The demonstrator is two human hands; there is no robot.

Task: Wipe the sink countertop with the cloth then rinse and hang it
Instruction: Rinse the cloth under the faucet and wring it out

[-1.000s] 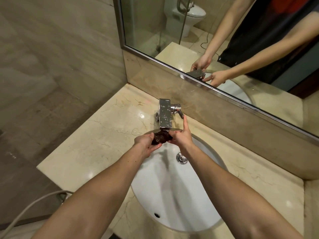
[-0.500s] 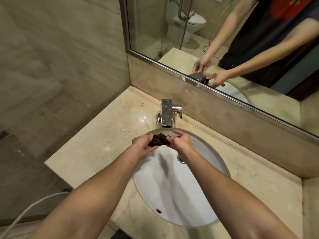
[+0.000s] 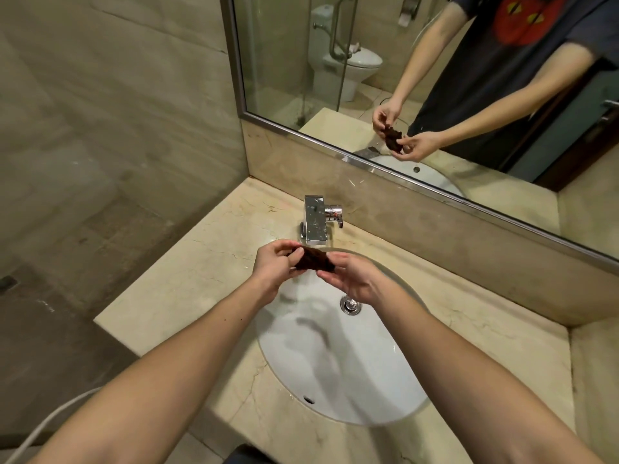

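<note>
A small dark brown cloth (image 3: 315, 259) is bunched between both hands above the far rim of the white oval sink (image 3: 361, 373). My left hand (image 3: 276, 264) pinches its left end with fingers and thumb. My right hand (image 3: 351, 277) holds its right end, palm partly turned up. The cloth sits just in front of the chrome faucet (image 3: 315, 224), below its spout. No water stream is visible. The beige marble countertop (image 3: 187, 283) surrounds the sink.
A mirror (image 3: 435, 78) runs along the back wall above a marble backsplash and reflects the hands and cloth. The chrome drain (image 3: 350, 304) lies in the basin. A tiled wall stands at left, and a white hose (image 3: 50, 426) hangs at bottom left.
Both hands have drawn the cloth back from under the faucet spout and lifted it a little. The right hand has left the faucet area and opened its palm upward.
</note>
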